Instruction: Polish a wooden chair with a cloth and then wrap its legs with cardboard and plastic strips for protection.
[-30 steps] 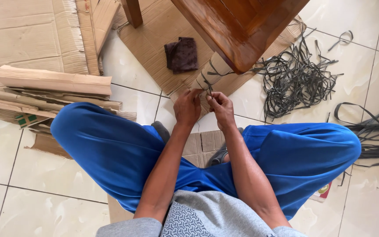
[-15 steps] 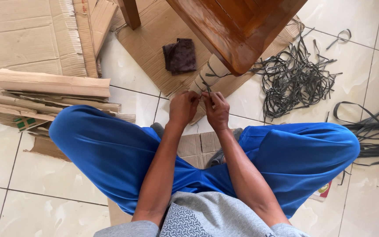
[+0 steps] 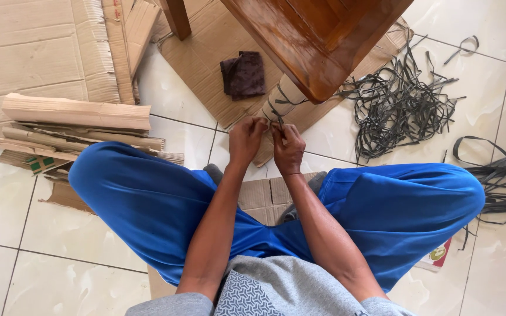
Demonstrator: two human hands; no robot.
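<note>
I sit cross-legged on the tiled floor in blue trousers. My left hand (image 3: 245, 140) and my right hand (image 3: 289, 149) meet in front of me, both pinching a dark strap (image 3: 277, 111) that runs around a cardboard-wrapped table leg (image 3: 280, 106). The leg belongs to a glossy brown wooden table (image 3: 317, 41) just beyond my hands. Each hand's fingers are closed on the strap ends; the knot or crossing between them is hidden by my fingers.
A tangled heap of dark straps (image 3: 402, 105) lies at the right, with longer loops (image 3: 502, 175) farther right. A dark cloth (image 3: 243, 75) rests on flat cardboard (image 3: 200, 52). Folded cardboard pieces (image 3: 74, 126) are stacked at the left. A second table leg (image 3: 177, 17) stands at the top.
Both hands have stayed together at the wrapped leg, shifting slightly along the strap. The view has tilted a little; nothing else moved.
</note>
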